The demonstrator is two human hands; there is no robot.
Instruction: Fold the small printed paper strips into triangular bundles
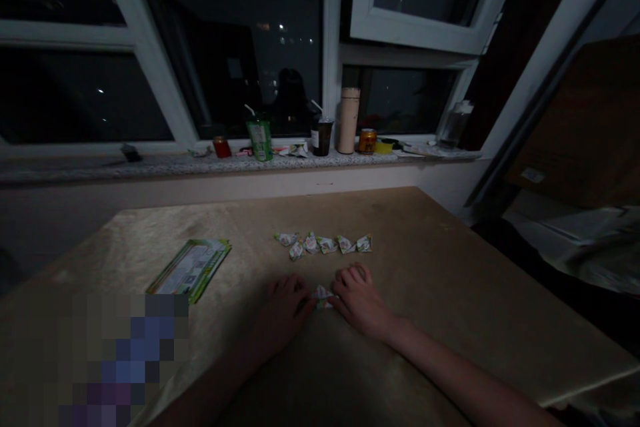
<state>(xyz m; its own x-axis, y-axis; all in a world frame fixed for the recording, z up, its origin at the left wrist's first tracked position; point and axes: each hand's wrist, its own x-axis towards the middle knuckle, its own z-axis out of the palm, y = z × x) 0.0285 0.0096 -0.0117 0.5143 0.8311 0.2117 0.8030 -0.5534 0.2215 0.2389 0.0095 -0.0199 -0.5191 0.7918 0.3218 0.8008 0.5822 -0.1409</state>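
Note:
A small folded wrapper [324, 297], green and white with a pointed top, lies on the table between my two hands. My left hand [289, 303] has its fingers curled, with the thumb and fingertips at the wrapper's left side. From the right, my right hand [359, 297] pinches the opposite edge with thumb and forefinger. Just beyond them, several similar folded wrappers [327, 245] form a loose row. Off to the left lies a stack of flat green and white wrappers [190, 269]. Dim light hides the finer folds.
The table has a tan, shiny cover [425, 260]. Along the windowsill [190, 165] stand a green cup with a straw [259, 139], a dark drink cup [321, 137], a pale flask [349, 121] and an orange can [367, 141]. A blurred-out patch covers the lower left.

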